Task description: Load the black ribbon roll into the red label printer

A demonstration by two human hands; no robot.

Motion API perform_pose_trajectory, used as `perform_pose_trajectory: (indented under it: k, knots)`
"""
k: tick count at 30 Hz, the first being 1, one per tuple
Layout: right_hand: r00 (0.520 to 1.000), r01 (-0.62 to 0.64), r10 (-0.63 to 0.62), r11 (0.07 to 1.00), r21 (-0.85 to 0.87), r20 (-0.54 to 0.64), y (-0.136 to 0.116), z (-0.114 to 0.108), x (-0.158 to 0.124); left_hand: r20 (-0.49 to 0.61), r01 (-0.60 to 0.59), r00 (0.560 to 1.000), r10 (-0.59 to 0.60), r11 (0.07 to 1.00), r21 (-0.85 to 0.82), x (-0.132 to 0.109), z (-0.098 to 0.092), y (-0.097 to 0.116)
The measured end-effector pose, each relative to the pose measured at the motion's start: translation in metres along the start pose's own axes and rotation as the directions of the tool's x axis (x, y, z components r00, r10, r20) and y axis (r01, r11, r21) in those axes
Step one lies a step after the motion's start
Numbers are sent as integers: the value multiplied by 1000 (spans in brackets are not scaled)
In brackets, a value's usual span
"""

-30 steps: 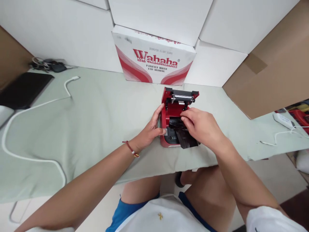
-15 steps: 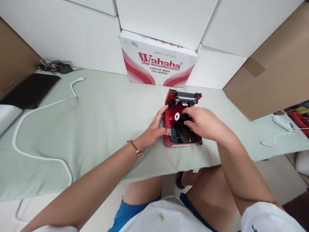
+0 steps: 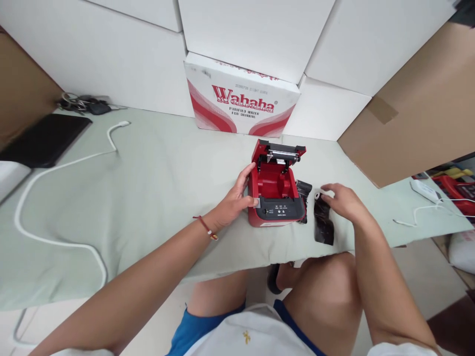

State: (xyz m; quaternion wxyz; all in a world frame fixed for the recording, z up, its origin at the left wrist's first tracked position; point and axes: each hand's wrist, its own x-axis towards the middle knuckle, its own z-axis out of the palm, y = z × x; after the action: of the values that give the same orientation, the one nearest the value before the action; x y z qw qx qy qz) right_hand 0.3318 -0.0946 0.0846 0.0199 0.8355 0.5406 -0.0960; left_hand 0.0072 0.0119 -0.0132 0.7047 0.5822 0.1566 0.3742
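A red thermal label printer (image 3: 272, 221) sits on the cloth with its lid (image 3: 280, 152) raised, and its red inner bay shows no roll inside. My left hand (image 3: 239, 195) grips the printer's left side, its thumb on the grey latch by the front panel. To the right of the printer, my right hand (image 3: 343, 200) pinches the top end of a roll of dark, glossy film (image 3: 324, 222) with a white core. A loose strip of the film hangs or lies toward the table's front edge. Against the printer's right side is a black part (image 3: 304, 190), partly hidden.
A Wahaha carton (image 3: 245, 101) stands behind the printer against white boxes (image 3: 137, 59). A white cable (image 3: 33, 183) winds across the left, near a black flat item (image 3: 46, 141) and keys (image 3: 87, 103). On the right are a cardboard box (image 3: 411, 109) and a white cable plug (image 3: 426, 190).
My right hand has moved right and out of the printer's bay, carrying the roll of dark film. My left hand has kept its grip on the printer.
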Motion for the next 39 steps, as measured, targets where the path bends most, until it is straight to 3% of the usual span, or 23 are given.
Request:
perform_pose_trajectory:
  k: [3, 7, 10, 13, 15, 17, 20, 23, 25, 28, 32, 35, 37, 39]
  knots:
    - [997, 54, -52, 998, 27, -64, -28, 15, 9, -2, -44, 999, 44, 998, 38, 1, -3, -4]
    - [993, 114, -115, 993, 34, 20, -48, 17, 14, 2, -70, 998, 70, 996, 49, 2, -3, -7]
    - [964, 215, -223, 974, 73, 148, -36, -18, -6, 6, -52, 999, 51, 998, 33, 1, -2, -4]
    - [869, 372, -432, 892, 255, 243, -21, -76, -38, 9, -19, 1000, 19, 1000, 8, 0, 0, -2]
    - [777, 468, -577, 797, 383, 253, -25, -104, -55, 3, -20, 1000, 20, 1000, 10, 0, 0, -1]
    - [744, 532, -639, 742, 408, 193, -48, -110, -61, -3, -34, 999, 34, 999, 18, 1, 0, -1]
    - [838, 530, -545, 827, 190, 35, -102, -85, -56, -5, -50, 999, 50, 999, 19, 2, 0, -2]
    - [901, 434, -429, 893, -121, 66, -151, -51, -44, -7, -45, 999, 46, 999, 12, 2, 0, -2]
    - [924, 382, -373, 898, -217, 83, -171, -38, -37, -3, -39, 999, 39, 999, 8, 2, 0, -2]
    - [929, 370, -364, 904, -214, 71, -180, -33, -24, 0, -39, 999, 39, 999, 9, 2, -1, -4]
    - [900, 435, -430, 890, -138, 66, -169, -34, -18, -1, -52, 999, 52, 998, 27, 4, -2, -8]
    - [834, 543, -538, 840, 6, -120, -151, -29, -38, -2, -61, 998, 61, 997, 49, 2, -2, -9]
    - [716, 667, -619, 743, 55, -324, -137, -20, -60, -12, -53, 998, 54, 997, 52, -1, -1, -9]
    - [579, 763, -684, 646, 1, -444, -125, -7, -82, -36, -38, 999, 40, 997, 70, -6, -1, -7]
